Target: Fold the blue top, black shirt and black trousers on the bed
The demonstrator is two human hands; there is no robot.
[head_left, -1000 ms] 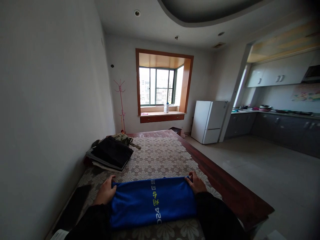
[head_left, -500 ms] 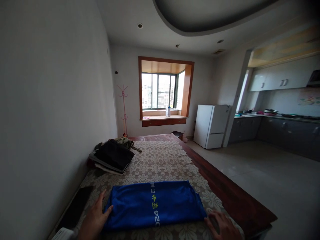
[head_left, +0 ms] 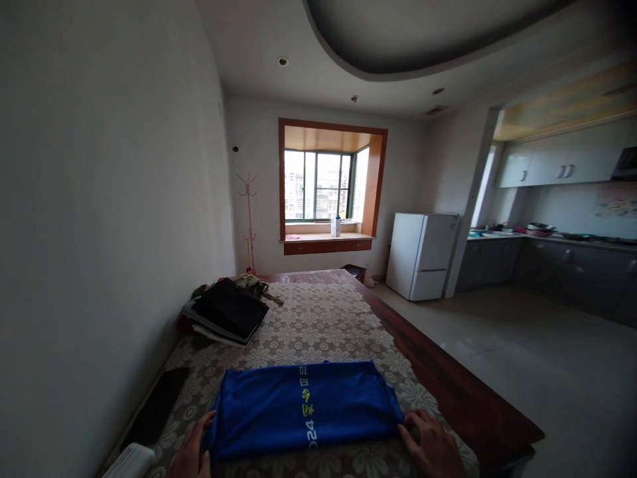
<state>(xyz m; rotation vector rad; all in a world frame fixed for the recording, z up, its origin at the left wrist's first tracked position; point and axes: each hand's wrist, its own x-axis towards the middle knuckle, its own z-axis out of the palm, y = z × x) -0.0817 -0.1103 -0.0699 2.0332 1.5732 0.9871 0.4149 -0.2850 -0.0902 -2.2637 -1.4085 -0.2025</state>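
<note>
A folded blue cloth garment (head_left: 263, 408), with white and yellow lettering down its middle, lies flat on a lace-patterned tablecloth (head_left: 318, 332). At its left end is my left hand (head_left: 194, 445), fingers apart and resting against the edge; its lower part is cut off by the frame. My right hand (head_left: 430, 438) touches the right end with thumb and fingertips, the fingers bent but apart. Neither hand has visibly closed around the fabric. The garment's underside is hidden.
A black folder-like item (head_left: 231, 309) lies on a pile by the wall. Left of my left hand are a dark flat object (head_left: 155, 406) and a white object (head_left: 130, 459). The table's dark red wooden edge (head_left: 478, 398) runs along the right. A white fridge (head_left: 415, 255) stands beyond.
My left hand has moved down along the garment's left edge. My right hand has shifted slightly left, and the garment's right end has moved inward with it. The view has tilted up slightly.
</note>
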